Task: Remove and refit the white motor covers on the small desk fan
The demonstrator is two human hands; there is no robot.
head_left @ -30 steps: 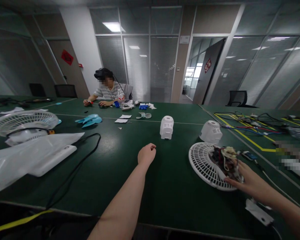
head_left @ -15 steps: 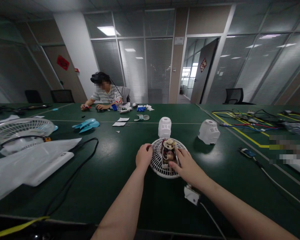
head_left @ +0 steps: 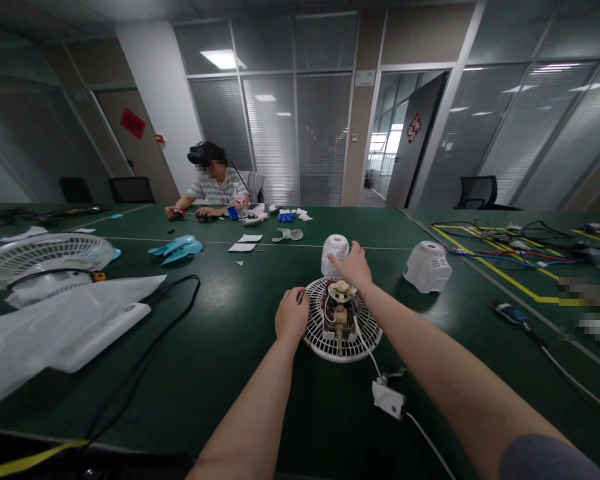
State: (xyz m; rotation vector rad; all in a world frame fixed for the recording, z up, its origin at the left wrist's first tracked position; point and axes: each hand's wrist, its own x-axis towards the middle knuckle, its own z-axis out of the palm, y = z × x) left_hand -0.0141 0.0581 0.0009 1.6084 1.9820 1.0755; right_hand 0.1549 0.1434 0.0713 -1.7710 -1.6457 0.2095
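Note:
A round white fan grille (head_left: pixel 313 337) lies on the green table in front of me. The fan motor (head_left: pixel 341 313), with bare windings and a cream round part on top, sits on it. My left hand (head_left: pixel 292 315) has its fingers curled over the grille's left rim. Beyond the grille stands a white vented motor cover (head_left: pixel 335 244). My right hand (head_left: pixel 354 265) is at this cover's front right side, thumb and fingers apart; whether it touches is unclear. A white cord runs from the motor to a small white box (head_left: pixel 389 399) at the grille's near right.
A second white cover (head_left: pixel 429 267) stands to the right. Leftward are another fan grille (head_left: pixel 55 257), a plastic bag (head_left: pixel 70 327), blue fan blades (head_left: pixel 177 249) and a black cable (head_left: pixel 173 320). A plug (head_left: pixel 510 312) lies right. Across the table sits a person (head_left: pixel 215 183) wearing a headset.
My right hand has left the motor and moved forward to the white cover behind the grille. My left hand stays on the rim. The view has shifted slightly.

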